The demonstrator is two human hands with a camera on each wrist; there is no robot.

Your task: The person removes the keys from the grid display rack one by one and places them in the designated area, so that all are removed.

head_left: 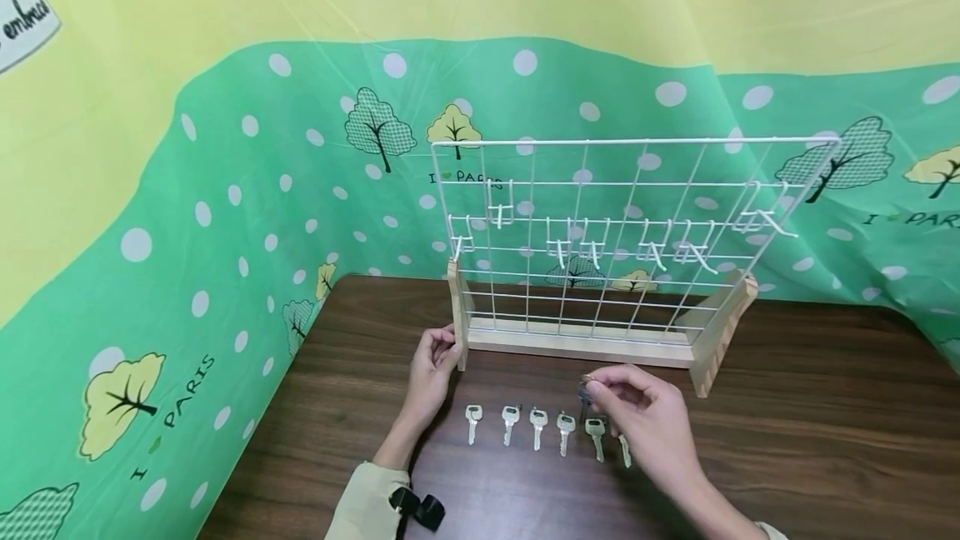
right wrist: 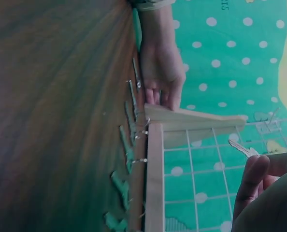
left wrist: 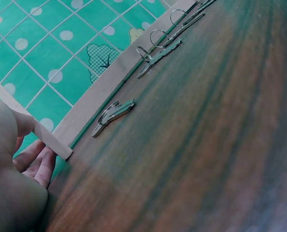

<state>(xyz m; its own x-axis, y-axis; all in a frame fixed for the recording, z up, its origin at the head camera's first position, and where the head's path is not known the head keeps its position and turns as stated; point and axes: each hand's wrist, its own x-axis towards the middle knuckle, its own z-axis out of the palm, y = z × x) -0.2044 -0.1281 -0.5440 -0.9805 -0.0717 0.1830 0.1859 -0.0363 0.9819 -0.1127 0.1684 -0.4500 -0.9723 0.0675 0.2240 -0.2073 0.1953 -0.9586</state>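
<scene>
In the head view my left hand (head_left: 431, 377) holds the left wooden end piece (head_left: 457, 315) of a white wire grid rack (head_left: 577, 342) near its foot. The left wrist view has the thumb and fingers about that end piece (left wrist: 51, 141). My right hand (head_left: 648, 411) pinches a key (head_left: 584, 400) between thumb and fingertips, above the table in front of the rack. Its toothed blade (right wrist: 238, 147) sticks out in the right wrist view. Below lies a row of several silver keys with rings, among them the leftmost key (head_left: 472, 423) and a key (head_left: 566, 433) mid-row.
Several white hooks hang on the grid, including an upper left hook (head_left: 500, 211) and a far right hook (head_left: 765, 222). The rack stands on a dark wooden table (head_left: 825, 423). A green and yellow patterned cloth (head_left: 247, 273) hangs behind and at the left.
</scene>
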